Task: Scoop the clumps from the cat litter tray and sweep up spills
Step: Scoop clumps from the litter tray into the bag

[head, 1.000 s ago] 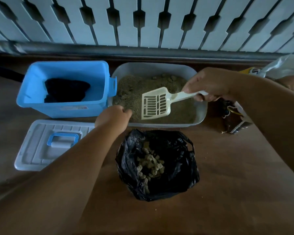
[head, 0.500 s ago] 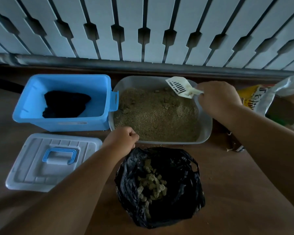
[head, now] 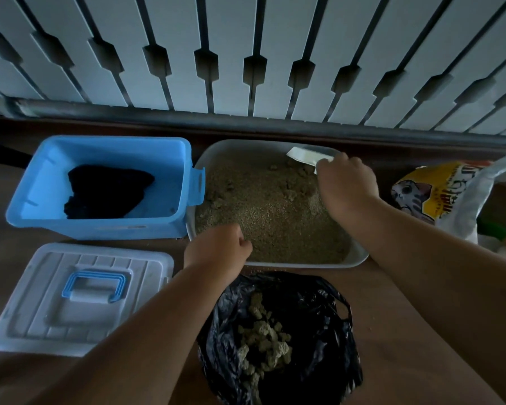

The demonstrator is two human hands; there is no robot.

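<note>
Left hand (head: 216,247) curled, right hand (head: 345,182) gripping, both arms extended

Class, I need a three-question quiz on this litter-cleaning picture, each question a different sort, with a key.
1. True or false: the right hand holds the white scoop at the litter tray's far right corner.
2. Where do the scooped clumps lie? A blue bin; B black bag; C white lid.
3. Fill in: the left hand grips the tray's near ____.

Key: 1 true; 2 B; 3 rim.
</note>
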